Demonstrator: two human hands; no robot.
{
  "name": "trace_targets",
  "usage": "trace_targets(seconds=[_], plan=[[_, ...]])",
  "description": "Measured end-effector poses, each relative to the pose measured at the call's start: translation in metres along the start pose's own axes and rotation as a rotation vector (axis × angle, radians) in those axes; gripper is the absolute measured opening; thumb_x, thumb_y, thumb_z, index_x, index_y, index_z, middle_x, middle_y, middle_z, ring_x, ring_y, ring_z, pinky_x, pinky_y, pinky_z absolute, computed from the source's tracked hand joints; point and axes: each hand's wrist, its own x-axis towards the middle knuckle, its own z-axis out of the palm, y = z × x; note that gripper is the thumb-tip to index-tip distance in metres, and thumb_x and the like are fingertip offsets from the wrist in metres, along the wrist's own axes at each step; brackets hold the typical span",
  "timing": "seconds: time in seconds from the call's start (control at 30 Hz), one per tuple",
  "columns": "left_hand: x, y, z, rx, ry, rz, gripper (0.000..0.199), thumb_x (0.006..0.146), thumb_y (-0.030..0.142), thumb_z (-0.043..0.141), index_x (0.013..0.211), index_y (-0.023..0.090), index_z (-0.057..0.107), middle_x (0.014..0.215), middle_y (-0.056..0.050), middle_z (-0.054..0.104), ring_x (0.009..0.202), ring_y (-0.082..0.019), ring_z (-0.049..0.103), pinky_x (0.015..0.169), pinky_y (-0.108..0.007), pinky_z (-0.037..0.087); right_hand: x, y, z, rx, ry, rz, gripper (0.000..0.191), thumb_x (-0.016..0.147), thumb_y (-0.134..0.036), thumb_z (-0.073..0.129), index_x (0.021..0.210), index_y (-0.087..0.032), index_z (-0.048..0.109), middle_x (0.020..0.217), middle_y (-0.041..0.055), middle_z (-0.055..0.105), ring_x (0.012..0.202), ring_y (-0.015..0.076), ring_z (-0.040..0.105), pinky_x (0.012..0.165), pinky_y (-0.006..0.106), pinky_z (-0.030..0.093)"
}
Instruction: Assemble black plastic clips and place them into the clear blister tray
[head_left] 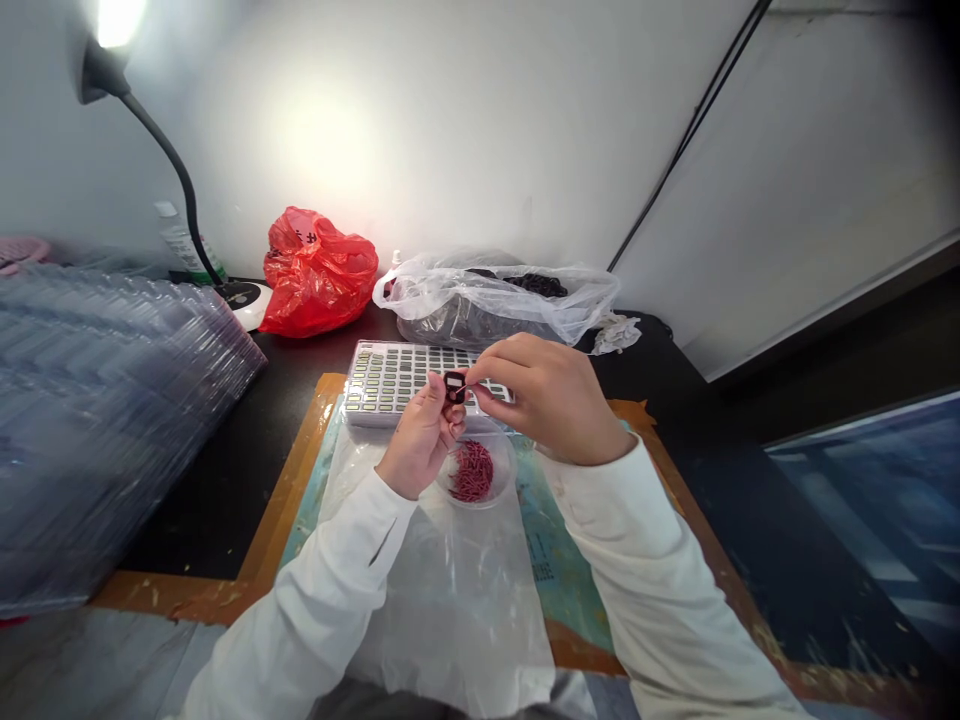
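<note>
Left hand [420,437] pinches a small dark part [454,386]; right hand's [551,400] grip is hidden.

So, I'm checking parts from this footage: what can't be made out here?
Head view, the only one:
- The small dark part: the left hand and right hand cover much of it, and it is too small to identify.
- The tray: the hands hide its right end; what fills its cells is too small to tell.
- The red bits in the clear bowl: too small to identify.
- The dark contents of the clear plastic bag: blurred by the film.
</note>
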Motion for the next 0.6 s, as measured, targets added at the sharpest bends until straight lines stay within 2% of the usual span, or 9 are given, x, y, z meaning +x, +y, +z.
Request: trace_targets(seconds=[0.1, 0.2, 0.6], plan=[[-0.003, 0.001, 0.001, 0.010, -0.041, 0.043, 0.058, 0.058, 0.051, 0.084, 0.099, 0.014, 0.067, 0.074, 0.001, 0.057, 0.054, -0.003, 0.047, 0.047, -0.012, 0.040, 0.000, -0.006, -0.003, -0.029, 0.046, 0.109, 0.004, 0.083, -0.018, 0.063, 0.082, -0.020, 0.065, 0.082, -0.0037, 0.066, 0.074, 0.0123, 0.056, 0.058, 0.027, 0.031], [-0.005, 0.001, 0.001, 0.002, -0.075, 0.068, 0.055, 0.060, 0.049, 0.084, 0.102, 0.016, 0.069, 0.076, 0.001, 0.059, 0.055, -0.003, 0.047, 0.050, -0.011, 0.042, 0.001, -0.014, -0.006, -0.107, 0.063, 0.150, 0.006, 0.083, -0.018, 0.061, 0.076, -0.019, 0.061, 0.075, -0.0044, 0.063, 0.068, 0.0111, 0.052, 0.055, 0.026, 0.027], [-0.005, -0.001, 0.002, -0.008, -0.095, 0.071, 0.052, 0.062, 0.049, 0.083, 0.102, 0.017, 0.071, 0.077, 0.000, 0.060, 0.056, -0.002, 0.048, 0.050, -0.011, 0.042, 0.004, -0.018, -0.003, -0.209, 0.019, 0.129, 0.013, 0.085, -0.018, 0.058, 0.073, -0.019, 0.058, 0.073, -0.0026, 0.060, 0.065, 0.0127, 0.047, 0.056, 0.028, 0.026]])
